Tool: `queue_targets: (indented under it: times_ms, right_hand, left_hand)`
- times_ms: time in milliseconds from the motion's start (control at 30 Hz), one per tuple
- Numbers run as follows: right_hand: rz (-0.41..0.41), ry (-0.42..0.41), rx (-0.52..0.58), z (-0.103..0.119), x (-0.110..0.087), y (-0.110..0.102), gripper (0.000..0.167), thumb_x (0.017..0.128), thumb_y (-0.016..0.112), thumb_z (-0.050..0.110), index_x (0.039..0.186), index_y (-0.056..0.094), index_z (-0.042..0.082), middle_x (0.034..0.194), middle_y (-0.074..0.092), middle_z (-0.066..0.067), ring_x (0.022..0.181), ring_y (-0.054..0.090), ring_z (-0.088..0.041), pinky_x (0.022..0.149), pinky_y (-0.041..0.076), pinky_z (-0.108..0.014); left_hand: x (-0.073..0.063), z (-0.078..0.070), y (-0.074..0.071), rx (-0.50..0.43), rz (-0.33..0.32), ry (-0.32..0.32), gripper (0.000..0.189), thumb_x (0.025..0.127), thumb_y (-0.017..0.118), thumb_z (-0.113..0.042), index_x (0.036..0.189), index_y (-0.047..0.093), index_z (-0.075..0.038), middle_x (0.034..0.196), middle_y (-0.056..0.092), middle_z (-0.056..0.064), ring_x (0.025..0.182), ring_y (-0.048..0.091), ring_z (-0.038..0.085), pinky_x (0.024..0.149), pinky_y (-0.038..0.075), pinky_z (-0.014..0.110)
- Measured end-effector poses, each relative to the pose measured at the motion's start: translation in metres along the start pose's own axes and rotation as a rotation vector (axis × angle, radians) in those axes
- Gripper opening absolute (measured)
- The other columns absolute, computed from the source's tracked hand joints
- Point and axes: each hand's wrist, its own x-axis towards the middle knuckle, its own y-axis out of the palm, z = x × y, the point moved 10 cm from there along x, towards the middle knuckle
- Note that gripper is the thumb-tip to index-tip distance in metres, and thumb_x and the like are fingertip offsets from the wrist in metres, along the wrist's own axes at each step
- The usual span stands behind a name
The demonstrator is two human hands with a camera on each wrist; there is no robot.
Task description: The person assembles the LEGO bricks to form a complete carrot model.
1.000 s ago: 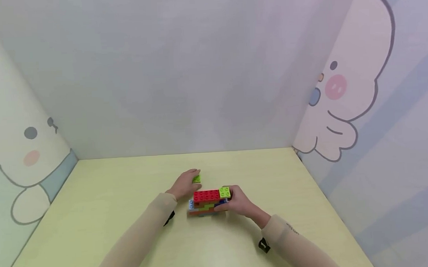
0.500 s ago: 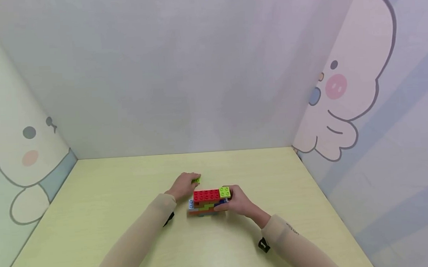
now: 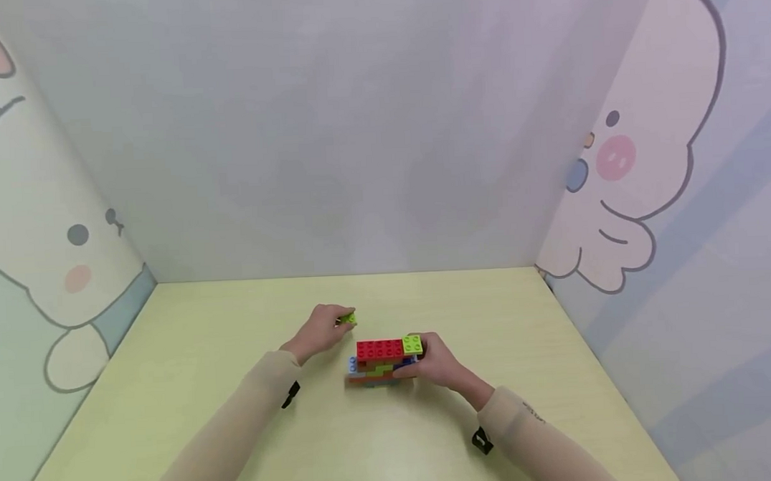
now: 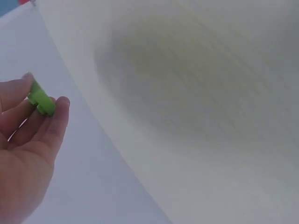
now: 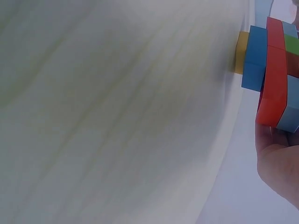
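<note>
My left hand pinches a small lime green brick between thumb and fingers, left of and beyond the block build. The left wrist view shows that brick tilted on edge, its studs toward the palm. My right hand grips the right end of a layered toy-brick build. Red bricks and one lime green brick form its top, with light blue, orange, green and dark blue below. From the right wrist, a red layer, blue bricks and a yellow brick show on the underside.
A pale yellow wooden table spreads under both hands. A grey-white wall sheet rises at its far edge, with cartoon-printed panels at the sides. Black straps hang from the wrists.
The left hand has drawn the lime green brick a little leftward, away from the build, and turned it. The right hand keeps its grip; the head view has shifted slightly.
</note>
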Motion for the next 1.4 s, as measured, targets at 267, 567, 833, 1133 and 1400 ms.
queue_targets:
  times_ms: [267,567,833,1133,1400]
  right_hand:
    - [-0.008,-0.006,0.003,-0.002,0.0,-0.002,0.035,0.072,0.083,0.005,0.104,0.068,0.006,0.097,0.069,0.001,0.089,0.064,-0.017,0.079,0.051,-0.033]
    - [-0.007,-0.006,0.005,-0.001,-0.001,-0.004,0.037,0.073,0.083,0.005,0.107,0.068,0.005,0.099,0.069,-0.001,0.091,0.064,-0.018,0.08,0.051,-0.034]
    - [0.002,-0.005,0.009,-0.001,0.001,-0.003,0.038,0.073,0.083,0.005,0.108,0.068,0.005,0.099,0.069,0.0,0.092,0.064,-0.018,0.081,0.05,-0.034]
    - [0.012,-0.007,0.02,-0.002,0.001,0.0,0.037,0.074,0.083,0.006,0.108,0.068,0.005,0.1,0.069,-0.001,0.092,0.064,-0.019,0.081,0.051,-0.034]
    - [0.008,-0.01,0.011,-0.001,0.0,0.001,0.038,0.073,0.083,0.006,0.108,0.067,0.006,0.1,0.069,0.0,0.092,0.064,-0.018,0.081,0.05,-0.034]
  left_hand:
    - [-0.028,-0.018,-0.026,-0.038,-0.091,0.079,0.036,0.088,0.07,-0.011,0.122,0.064,0.001,0.107,0.067,0.007,0.093,0.062,0.019,0.081,0.051,0.038]
    - [-0.053,-0.048,-0.044,-0.09,-0.088,0.163,0.038,0.088,0.07,-0.011,0.123,0.063,0.0,0.114,0.065,0.008,0.098,0.062,0.021,0.083,0.05,0.042]
    - [-0.064,-0.072,-0.046,-0.082,-0.079,0.242,0.035,0.086,0.072,-0.011,0.12,0.066,-0.004,0.111,0.065,0.002,0.097,0.062,0.015,0.082,0.05,0.033]
    - [-0.071,-0.088,-0.035,-0.057,-0.061,0.308,0.034,0.085,0.072,-0.011,0.118,0.067,-0.003,0.109,0.065,0.002,0.095,0.061,0.014,0.078,0.05,0.033]
    - [-0.072,-0.089,-0.031,-0.057,-0.08,0.313,0.033,0.084,0.074,-0.013,0.116,0.068,-0.005,0.107,0.066,0.001,0.093,0.062,0.013,0.077,0.051,0.034]
